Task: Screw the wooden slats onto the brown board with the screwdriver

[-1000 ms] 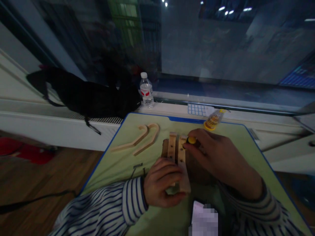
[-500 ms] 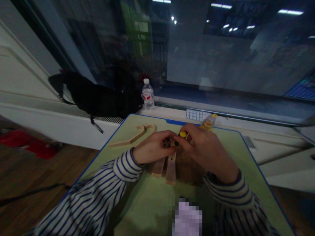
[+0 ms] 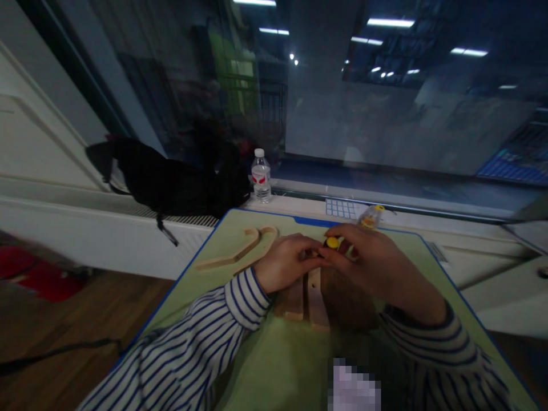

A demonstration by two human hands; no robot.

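My right hand [image 3: 377, 265] pinches a small round piece with a yellow top and black side [image 3: 332, 243] between thumb and fingertips. My left hand [image 3: 289, 262] meets it from the left, its thumb and fingers closed together; what they hold is hidden. Both hands hover over two flat wooden strips [image 3: 317, 305], one of which has a small dark hole. Beneath the strips lies a dark brown board [image 3: 349, 302], partly covered by my right hand.
Hooked wooden pieces [image 3: 240, 251] lie at the left of the green, blue-edged table [image 3: 265, 359]. Behind it are a water bottle [image 3: 261, 177], a yellow-capped clear bottle [image 3: 370, 218], a checkered sheet [image 3: 340, 208] and a black bag [image 3: 180, 180]. A pixelated patch covers something near the front edge.
The view has shifted, so the table and hands appear lower and further right. My fingertips have drawn closer together around the yellow-topped piece, and my left fingers have closed more.
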